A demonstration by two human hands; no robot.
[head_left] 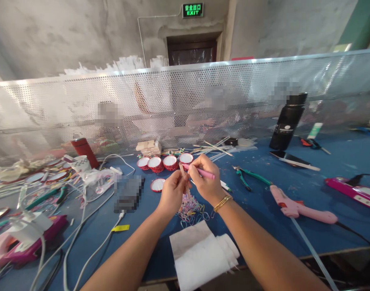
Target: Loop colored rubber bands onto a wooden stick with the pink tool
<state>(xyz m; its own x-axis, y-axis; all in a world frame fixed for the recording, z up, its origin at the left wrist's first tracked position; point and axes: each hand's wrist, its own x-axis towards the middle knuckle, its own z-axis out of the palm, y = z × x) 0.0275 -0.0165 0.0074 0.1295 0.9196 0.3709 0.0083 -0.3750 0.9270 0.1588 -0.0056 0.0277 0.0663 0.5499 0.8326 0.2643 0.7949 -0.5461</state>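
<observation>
My left hand [175, 190] is closed around a thin flat wooden stick [182, 170], held upright above the table. My right hand [205, 180] grips a pink marker pen [207, 174], its tip close to the top of the stick. Whether the tip touches the wood I cannot tell. Below both hands lies a tangle of colourful thin loops [189, 208]. Just beyond them stand small stacks of red-rimmed round white discs [170, 162], and a single disc [157, 185] lies left of my left hand.
A roll of white tissue [207, 260] sits at the front edge. To the right are a pink glue gun [294, 204], green-handled pliers [248, 176] and a black bottle [288, 121]. Leftward lie a phone [129, 194], cables and a red bottle [85, 152]. A perforated metal screen [173, 101] borders the back.
</observation>
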